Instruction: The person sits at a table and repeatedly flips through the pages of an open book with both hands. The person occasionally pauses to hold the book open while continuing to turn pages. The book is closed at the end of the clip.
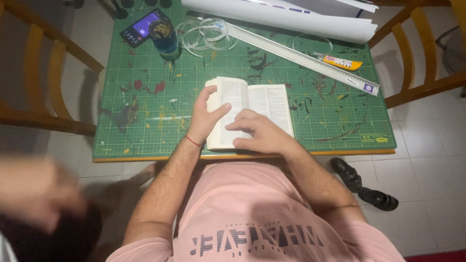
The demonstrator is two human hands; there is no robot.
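While left hand (204, 119) is curling open at the book (248, 112) edge, right hand (259, 133) is pressing flat, open, pinning pages; page-turn likely needing a pinch.

Bare green mat (145, 121) lies left of the book (250, 111); bottle (164, 39), ruler (301, 57) crowd beyond

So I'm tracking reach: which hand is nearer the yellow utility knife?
Right. The right hand lies on the book, below-left of the knife; the left hand is farther left.
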